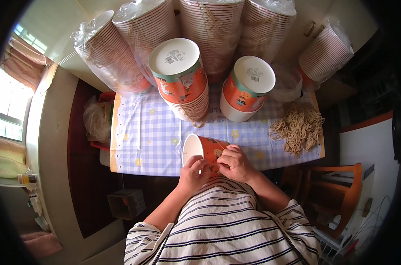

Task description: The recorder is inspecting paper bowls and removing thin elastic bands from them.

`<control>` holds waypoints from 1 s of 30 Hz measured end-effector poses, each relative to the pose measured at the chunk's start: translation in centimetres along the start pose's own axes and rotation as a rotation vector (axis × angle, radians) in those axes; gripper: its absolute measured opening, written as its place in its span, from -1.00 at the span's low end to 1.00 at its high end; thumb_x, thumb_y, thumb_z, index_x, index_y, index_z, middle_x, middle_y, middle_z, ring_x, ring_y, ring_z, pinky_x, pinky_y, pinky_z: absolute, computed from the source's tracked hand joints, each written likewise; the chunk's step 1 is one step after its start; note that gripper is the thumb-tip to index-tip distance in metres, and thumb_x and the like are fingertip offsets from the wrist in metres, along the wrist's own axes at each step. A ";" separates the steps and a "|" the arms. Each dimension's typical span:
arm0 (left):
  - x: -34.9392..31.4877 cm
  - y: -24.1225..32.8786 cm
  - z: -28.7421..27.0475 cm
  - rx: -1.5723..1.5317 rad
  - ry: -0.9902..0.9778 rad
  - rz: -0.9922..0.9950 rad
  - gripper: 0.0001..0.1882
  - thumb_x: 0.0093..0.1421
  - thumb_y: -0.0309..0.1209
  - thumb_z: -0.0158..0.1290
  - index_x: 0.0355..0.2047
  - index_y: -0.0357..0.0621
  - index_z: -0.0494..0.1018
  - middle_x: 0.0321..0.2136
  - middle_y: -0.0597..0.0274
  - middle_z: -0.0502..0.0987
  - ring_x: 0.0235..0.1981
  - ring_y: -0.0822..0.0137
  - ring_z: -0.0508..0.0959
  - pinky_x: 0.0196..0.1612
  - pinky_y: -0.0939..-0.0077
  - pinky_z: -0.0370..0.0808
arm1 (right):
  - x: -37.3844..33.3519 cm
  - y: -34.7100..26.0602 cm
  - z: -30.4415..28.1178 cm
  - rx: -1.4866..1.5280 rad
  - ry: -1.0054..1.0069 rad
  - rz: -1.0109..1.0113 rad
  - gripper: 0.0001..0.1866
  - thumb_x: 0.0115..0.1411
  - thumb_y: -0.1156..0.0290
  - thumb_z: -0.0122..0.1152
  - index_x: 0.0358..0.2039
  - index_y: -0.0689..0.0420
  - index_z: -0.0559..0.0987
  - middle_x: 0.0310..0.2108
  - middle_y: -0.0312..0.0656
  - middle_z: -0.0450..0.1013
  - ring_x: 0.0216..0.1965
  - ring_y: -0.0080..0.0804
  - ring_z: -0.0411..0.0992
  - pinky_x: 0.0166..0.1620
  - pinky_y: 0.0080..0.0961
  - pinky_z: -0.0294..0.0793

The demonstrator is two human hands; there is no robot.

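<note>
An orange printed paper bucket with a white inside lies on its side at the table's near edge, its open mouth turned to the left. My left hand is closed at the bucket's rim, thumb and fingers gripping the near part of it. Against the near side of the bucket, my right hand is closed in a pinch. Whatever is between the right fingertips is too small to make out. Beyond the bucket stand two upside-down stacks of similar buckets, the left stack with cord loops hanging down its side and the right stack.
Tall plastic-wrapped bucket stacks line the table's back. A heap of tan cord loops lies at the right on the checked tablecloth. A wooden chair stands right of the table, a red crate left of it.
</note>
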State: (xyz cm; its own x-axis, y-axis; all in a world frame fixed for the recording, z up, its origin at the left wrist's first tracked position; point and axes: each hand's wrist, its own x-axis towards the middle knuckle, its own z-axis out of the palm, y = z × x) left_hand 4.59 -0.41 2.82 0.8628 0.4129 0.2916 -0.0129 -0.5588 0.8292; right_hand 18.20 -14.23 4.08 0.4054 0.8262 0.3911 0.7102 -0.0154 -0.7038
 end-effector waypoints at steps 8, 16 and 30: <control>0.3 0.7 -0.9 -0.046 -0.043 -0.124 -0.55 -0.05 -0.64 0.11 -0.08 -0.15 0.43 -0.40 0.14 0.48 -0.56 0.33 0.51 -0.52 0.53 0.45 | 0.0 0.4 0.0 0.001 -0.045 0.060 -0.89 -0.14 0.50 0.27 -0.56 0.11 0.49 -0.55 -0.25 0.37 -0.43 -0.28 0.39 -0.09 -0.35 0.31; 0.0 0.6 -1.0 -0.023 -0.047 -0.074 -0.51 -0.02 -0.64 0.09 -0.01 -0.17 0.40 -0.48 0.16 0.48 -0.58 0.36 0.48 -0.52 0.55 0.44 | 0.5 -0.8 0.5 0.049 -0.034 0.071 -0.82 -0.07 0.48 0.28 -0.42 0.10 0.48 -0.41 -0.25 0.48 -0.35 -0.28 0.46 -0.12 -0.34 0.31; -0.5 0.3 -0.8 -0.098 -0.063 -0.218 -0.56 0.04 -0.63 0.09 -0.01 -0.18 0.41 -0.44 0.13 0.50 -0.49 0.34 0.51 -0.41 0.55 0.48 | 0.5 -1.1 1.2 0.127 -0.063 0.146 -0.90 -0.08 0.60 0.23 -0.52 0.17 0.49 -0.51 -0.19 0.39 -0.50 -0.22 0.41 -0.42 -0.39 0.39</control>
State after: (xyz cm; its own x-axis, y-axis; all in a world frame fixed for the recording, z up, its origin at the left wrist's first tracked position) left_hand 3.78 -0.17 3.30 0.8803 0.4688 0.0725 0.1313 -0.3878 0.9124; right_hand 16.93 -13.11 4.28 0.4592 0.8542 0.2440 0.5668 -0.0702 -0.8208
